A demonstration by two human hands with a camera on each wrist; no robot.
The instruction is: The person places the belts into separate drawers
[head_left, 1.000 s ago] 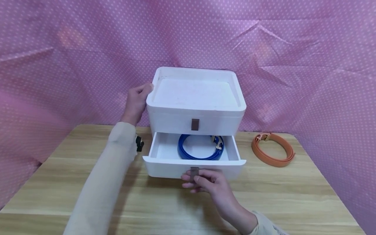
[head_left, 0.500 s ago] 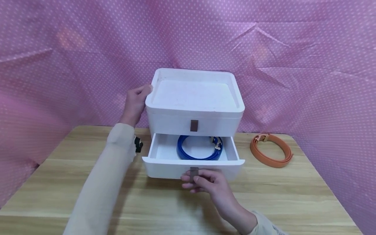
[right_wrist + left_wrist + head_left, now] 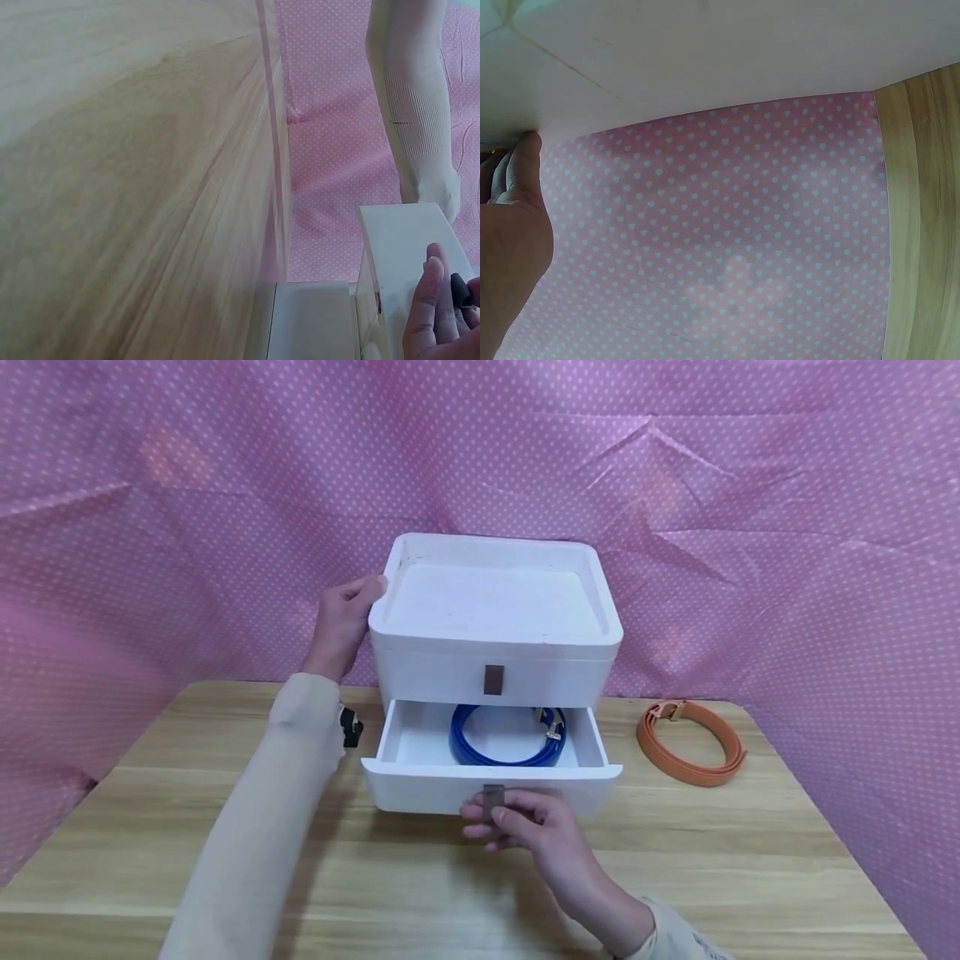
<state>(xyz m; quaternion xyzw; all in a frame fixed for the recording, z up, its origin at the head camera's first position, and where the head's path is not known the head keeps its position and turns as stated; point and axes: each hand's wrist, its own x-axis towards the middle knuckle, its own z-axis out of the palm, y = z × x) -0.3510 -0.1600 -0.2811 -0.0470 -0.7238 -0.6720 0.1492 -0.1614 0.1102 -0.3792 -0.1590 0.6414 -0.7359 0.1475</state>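
Note:
A white two-drawer storage box (image 3: pixel 495 643) stands on the wooden table with its lower drawer (image 3: pixel 420 789) pulled out. Inside that drawer lies a coiled blue belt (image 3: pixel 468 747) with a gold-coloured buckle. My right hand (image 3: pixel 551 843) pinches the drawer's brown pull tab (image 3: pixel 492 802) between thumb and fingers; the right wrist view shows the dark tab (image 3: pixel 460 289) between them too. At the upper left rim my left hand (image 3: pixel 341 618) holds the box, thumb over the edge. Its other fingers are mostly hidden, partly seen in the left wrist view beside the white side wall (image 3: pixel 705 60).
To the right of the box lies a coiled orange-brown belt (image 3: pixel 693 768) with a gold-coloured buckle. A small black object (image 3: pixel 350 727) shows beside the left sleeve, partly hidden. The upper drawer (image 3: pixel 435 677) is closed. Pink dotted cloth (image 3: pixel 480 443) hangs behind the table (image 3: pixel 420 893).
Both hands keep their holds, and the lower drawer stays about as far out. The whole scene shifts slightly left in the head view.

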